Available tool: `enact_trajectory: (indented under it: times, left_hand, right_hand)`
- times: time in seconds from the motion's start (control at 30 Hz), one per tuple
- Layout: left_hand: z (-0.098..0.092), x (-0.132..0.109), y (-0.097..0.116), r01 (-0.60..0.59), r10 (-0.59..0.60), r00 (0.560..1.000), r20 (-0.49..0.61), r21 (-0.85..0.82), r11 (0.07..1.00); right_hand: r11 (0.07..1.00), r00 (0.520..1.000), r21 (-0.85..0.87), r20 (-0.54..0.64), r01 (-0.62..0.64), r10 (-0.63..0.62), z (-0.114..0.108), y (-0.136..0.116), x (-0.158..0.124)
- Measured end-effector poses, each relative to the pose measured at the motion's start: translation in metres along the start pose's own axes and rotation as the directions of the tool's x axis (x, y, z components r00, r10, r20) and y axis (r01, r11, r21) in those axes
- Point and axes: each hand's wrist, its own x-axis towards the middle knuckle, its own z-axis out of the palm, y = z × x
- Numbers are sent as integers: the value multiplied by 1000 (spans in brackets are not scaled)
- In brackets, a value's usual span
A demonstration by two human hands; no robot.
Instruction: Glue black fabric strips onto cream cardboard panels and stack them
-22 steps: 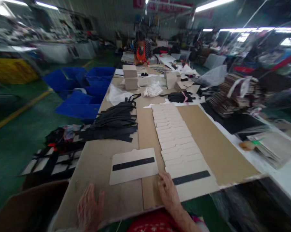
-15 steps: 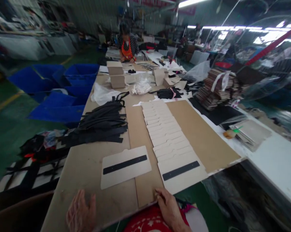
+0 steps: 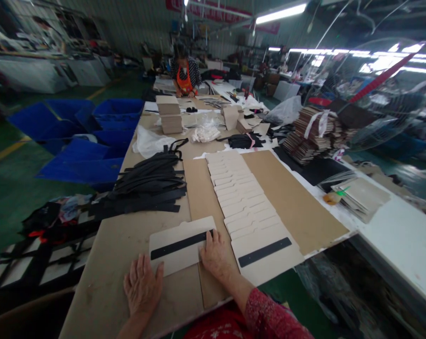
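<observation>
A pale beige cardboard panel [image 3: 181, 230] with a black strip [image 3: 177, 246] across it lies flat in front of me. My right hand [image 3: 215, 254] rests on the panel's right end, its fingers stretched over the end of the strip. Flat on the table at the panel's lower left corner is my left hand [image 3: 144, 285], fingers extended, holding nothing. To the right, a row of overlapping beige panels [image 3: 243, 188] runs away from me. The nearest of these carries a similar black strip [image 3: 265, 252].
A heap of black strips [image 3: 145, 183] lies at the table's left, beyond the panel. Farther off stand a cardboard stack [image 3: 169, 115], clear plastic bags and a bundled brown stack [image 3: 314, 134]. Blue bins [image 3: 82, 160] stand left of the table. A co-worker [image 3: 186, 75] stands at the far end.
My right hand has moved forward from the table's front edge onto the panel's right end. My left hand has shifted forward and right to the panel's lower left corner.
</observation>
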Motion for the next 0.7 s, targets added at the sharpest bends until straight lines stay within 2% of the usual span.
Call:
enact_trajectory:
  times: [0.13, 0.37, 0.47, 0.6, 0.7]
  left_hand:
    - [-3, -2, 0, -62, 62, 998, 2, 57, 996]
    - [4, -2, -7, -86, 87, 994, -72, 18, 996]
    - [14, -2, -18, -95, 93, 991, -94, -16, 995]
    - [21, -1, -31, -122, 115, 988, -105, -63, 991]
    - [20, 0, -33, -114, 105, 990, -93, -97, 989]
  right_hand:
    - [997, 997, 3, -25, -79, 79, 10, -2, 4]
    - [958, 960, 130, -88, -255, 268, 3, 9, 28]
    - [926, 953, 248, -32, -285, 302, 1, 11, 36]
    - [873, 964, 409, 97, -266, 248, -2, 3, 33]
    - [838, 964, 477, 139, -266, 226, -6, -4, 27]
